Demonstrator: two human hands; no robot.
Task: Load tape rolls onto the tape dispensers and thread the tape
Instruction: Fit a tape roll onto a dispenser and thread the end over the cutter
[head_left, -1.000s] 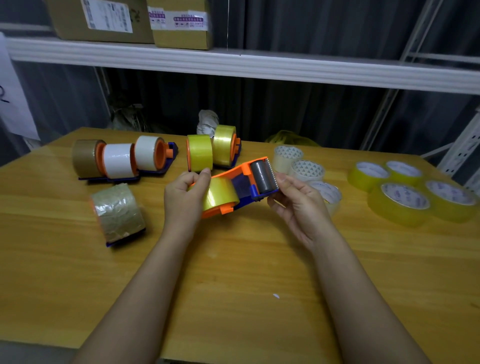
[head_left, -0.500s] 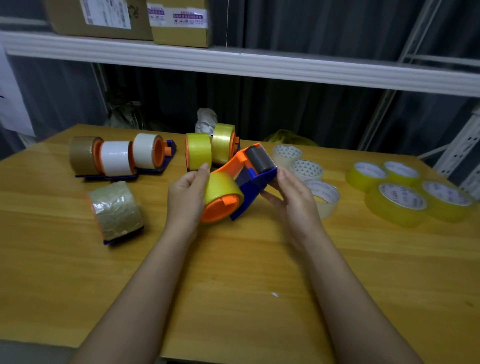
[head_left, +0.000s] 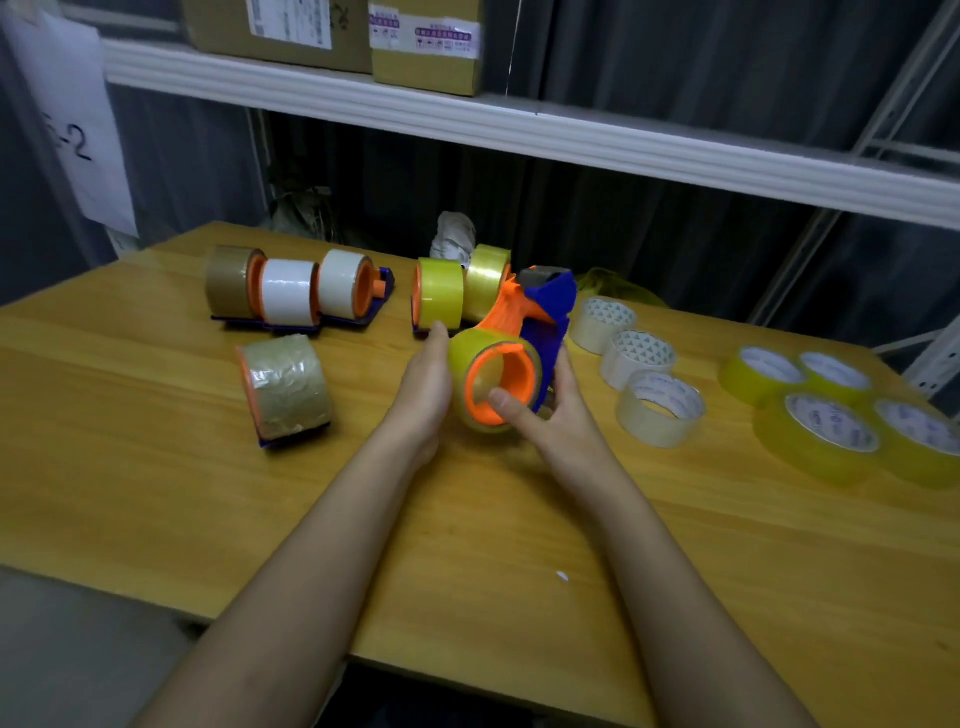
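Observation:
An orange and blue tape dispenser (head_left: 540, 317) with a yellow tape roll (head_left: 462, 364) on its orange hub is held above the table's middle, hub facing me. My left hand (head_left: 423, 387) lies flat against the roll's left side with straight fingers. My right hand (head_left: 553, 415) grips the dispenser from the right, its thumb pressed on the hub's rim. The dispenser's grey roller end points away from me.
Loaded dispensers stand at the back left (head_left: 291, 291) and back middle (head_left: 441, 293); another lies on the wooden table (head_left: 156, 467) at left (head_left: 285, 387). Loose whitish rolls (head_left: 660, 408) and yellow rolls (head_left: 831, 431) sit at right. A shelf with boxes (head_left: 426, 47) hangs above.
The dispenser turned from lying sideways to pointing away from me, its hub now facing me. My right hand shifted from the roller end to the roll end, thumb on the hub.

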